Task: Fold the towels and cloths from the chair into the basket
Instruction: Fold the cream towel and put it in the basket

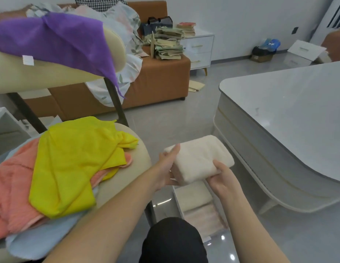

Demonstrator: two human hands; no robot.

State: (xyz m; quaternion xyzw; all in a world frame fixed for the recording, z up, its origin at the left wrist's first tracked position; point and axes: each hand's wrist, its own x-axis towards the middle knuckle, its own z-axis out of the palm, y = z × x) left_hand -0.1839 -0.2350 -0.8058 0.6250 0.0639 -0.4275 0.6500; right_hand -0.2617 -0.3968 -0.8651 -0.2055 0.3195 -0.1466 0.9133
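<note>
A folded cream terry towel [200, 158] is held between both hands: its left end is gripped by the left hand [165, 168], its near edge by the right hand [223, 177]. Below the hands, a white rectangular basket [177, 201] with folded towels inside is seen. Left of the left hand, a crumpled yellow cloth [76, 164] is spread over a coral towel [11, 186] on the beige padded chair [140, 158]. A purple cloth [57, 40] is draped over the chair back.

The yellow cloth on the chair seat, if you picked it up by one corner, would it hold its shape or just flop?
Probably flop: the yellow cloth lies creased and draped over the coral towel, following its bumps. It looks thin, so likely light. Its slightly shiny weave may slide easily off that towel.
</note>
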